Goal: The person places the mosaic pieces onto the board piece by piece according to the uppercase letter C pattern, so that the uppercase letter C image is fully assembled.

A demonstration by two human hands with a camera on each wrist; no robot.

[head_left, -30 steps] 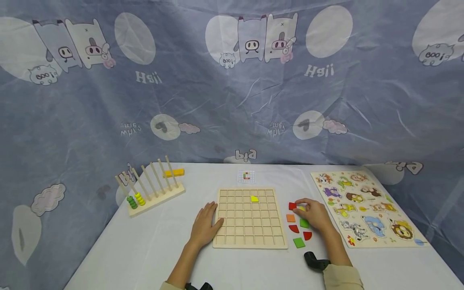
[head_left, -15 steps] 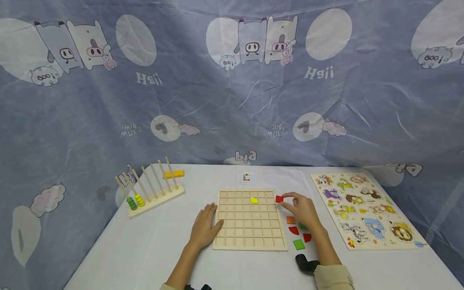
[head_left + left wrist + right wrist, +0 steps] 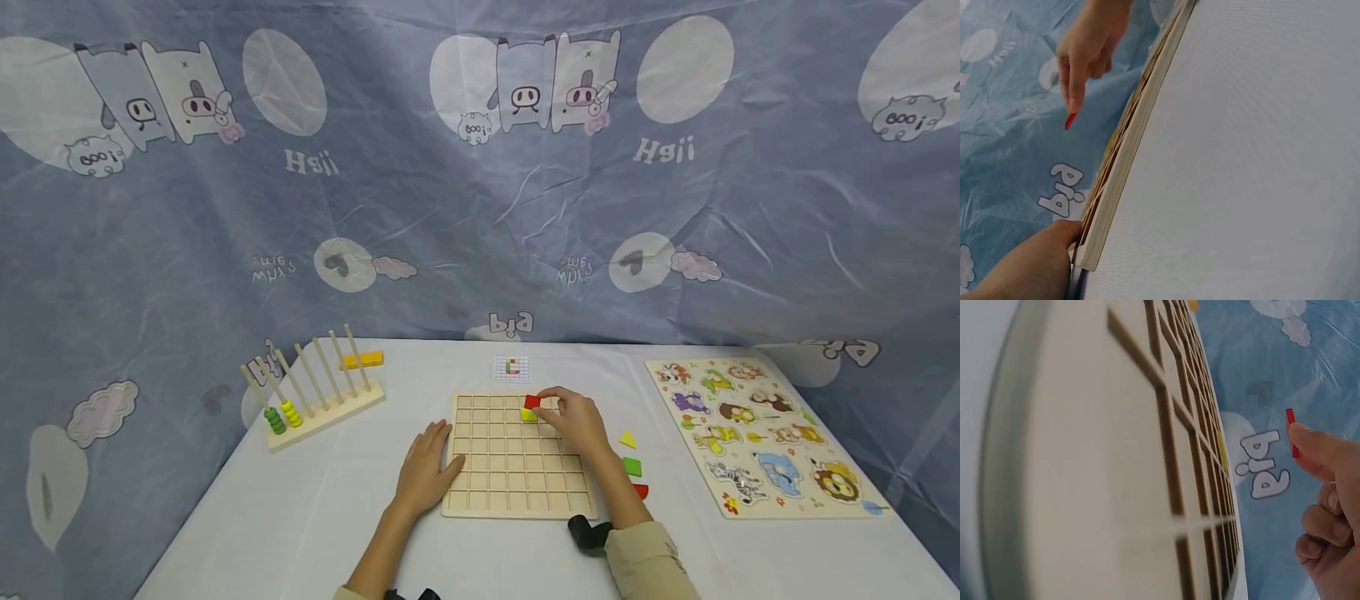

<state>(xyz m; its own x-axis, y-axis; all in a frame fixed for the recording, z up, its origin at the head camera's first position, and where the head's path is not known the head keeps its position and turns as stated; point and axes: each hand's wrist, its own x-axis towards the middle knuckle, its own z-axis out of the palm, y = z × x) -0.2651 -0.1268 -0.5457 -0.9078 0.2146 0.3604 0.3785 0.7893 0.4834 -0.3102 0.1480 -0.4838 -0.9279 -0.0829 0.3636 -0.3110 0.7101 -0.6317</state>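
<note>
In the head view, my right hand (image 3: 577, 419) pinches a red square tile (image 3: 532, 402) between thumb and forefinger, above the upper part of the wooden grid board (image 3: 480, 492). Both wrist views show this tile raised clear of the board. Just in front of it, a yellow tile (image 3: 528, 415) with one rounded corner lies in a cell, partly covered. My left hand (image 3: 427, 473) rests flat at the board's left edge, fingers extended; its thumb (image 3: 1063, 232) touches the frame in the left wrist view.
Right of the board lie a yellow triangle (image 3: 627, 439), a green tile (image 3: 632, 467) and a red piece (image 3: 640, 491); my forearm may hide others. A pattern card (image 3: 512, 369) sits behind the board. A bead rack (image 3: 330, 414) stands left, an animal puzzle (image 3: 712, 433) right.
My right hand has picked up the red square from the loose tiles and carried it left, over the board beside the yellow tile. The left hand stays in place.
</note>
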